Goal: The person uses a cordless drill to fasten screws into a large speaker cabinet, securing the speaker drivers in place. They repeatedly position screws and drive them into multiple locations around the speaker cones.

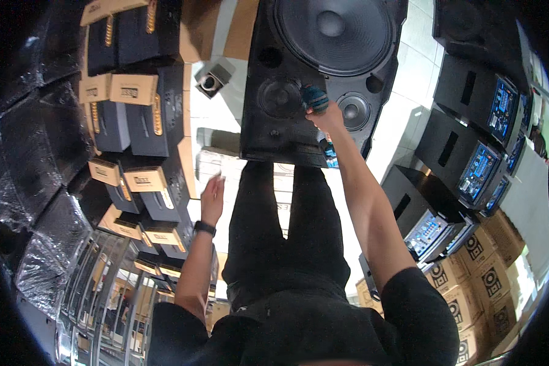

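Note:
A large black speaker cabinet (287,146) lies in front of me, its drivers facing up. Its big round woofer (330,24) is at the far end; two smaller round drivers (354,111) are nearer. My right hand (328,118) is wrapped round the grip of a teal and black cordless drill (315,99), held over the cabinet between the smaller drivers. The drill's tip is hard to make out against the dark panel. My left hand (212,198), a dark band on its wrist, hangs left of my legs with fingers stretched out, touching nothing.
Stacked black speakers with tan cardboard pieces (141,175) rise on the left, beside plastic-wrapped dark stacks (49,232). A small grey box-shaped item (215,78) sits on the floor. On the right stand black cabinets with blue-lit panels (479,171) and printed cardboard boxes (491,280).

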Tool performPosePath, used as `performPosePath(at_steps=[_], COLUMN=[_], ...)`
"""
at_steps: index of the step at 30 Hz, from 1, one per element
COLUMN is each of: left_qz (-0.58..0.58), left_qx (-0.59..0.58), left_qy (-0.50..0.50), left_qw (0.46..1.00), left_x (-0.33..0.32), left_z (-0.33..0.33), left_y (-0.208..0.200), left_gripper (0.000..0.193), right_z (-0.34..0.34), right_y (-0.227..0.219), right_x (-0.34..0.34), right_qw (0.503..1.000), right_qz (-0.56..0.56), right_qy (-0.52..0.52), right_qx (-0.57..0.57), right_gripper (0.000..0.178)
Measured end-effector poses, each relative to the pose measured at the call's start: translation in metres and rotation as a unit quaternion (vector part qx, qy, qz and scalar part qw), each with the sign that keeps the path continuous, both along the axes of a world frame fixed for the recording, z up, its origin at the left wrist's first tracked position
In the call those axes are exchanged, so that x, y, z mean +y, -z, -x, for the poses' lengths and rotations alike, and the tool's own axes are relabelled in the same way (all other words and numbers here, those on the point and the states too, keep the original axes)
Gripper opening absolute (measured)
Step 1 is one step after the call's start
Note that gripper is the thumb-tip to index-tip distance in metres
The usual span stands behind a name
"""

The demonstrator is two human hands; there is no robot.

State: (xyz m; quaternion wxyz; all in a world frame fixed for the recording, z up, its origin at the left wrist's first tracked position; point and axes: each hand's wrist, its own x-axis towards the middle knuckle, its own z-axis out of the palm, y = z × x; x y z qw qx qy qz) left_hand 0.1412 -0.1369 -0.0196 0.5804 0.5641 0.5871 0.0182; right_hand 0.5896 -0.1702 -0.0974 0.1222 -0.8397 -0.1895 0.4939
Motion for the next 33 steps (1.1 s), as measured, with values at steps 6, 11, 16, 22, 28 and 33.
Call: performPosePath(at_steps=[6, 11, 16, 22, 28, 33], left_qz=[0.200, 0.217, 0.083, 0.085, 0.063, 0.097], left_qx=[0.172, 0.124, 0.122, 0.193, 0.193, 0.219], left_qy=[-0.077, -0.026, 0.255, 0.293, 0.249, 0.238], left_qw=[0.961, 0.968, 0.956, 0.932, 0.947, 0.941], left_x=[-0.055, -0.035, -0.005, 0.009, 0.013, 0.026], left_z=[0.171, 0.144, 0.087, 0.023, 0.027, 0.009], left_y=[-0.028, -0.037, -0.008, 0.002, -0.032, -0.037], left_gripper=[0.039, 0.049, 0.066, 0.095, 0.079, 0.070], right_z=[0.024, 0.048, 0.091, 0.148, 0.174, 0.140], right_y=[-0.040, -0.118, -0.198, -0.267, -0.291, -0.287], right_x=[0.001, -0.087, -0.230, -0.357, -0.428, -0.382], right_qw=[0.990, 0.969, 0.937, 0.973, 0.967, 0.935], right_qz=[-0.053, -0.183, -0.314, -0.118, -0.150, -0.271], right_qy=[-0.015, -0.021, 0.067, 0.129, 0.195, 0.184], right_qx=[-0.129, -0.168, -0.139, -0.152, -0.070, -0.133], right_gripper=[0.064, 0.076, 0.064, 0.070, 0.075, 0.075])
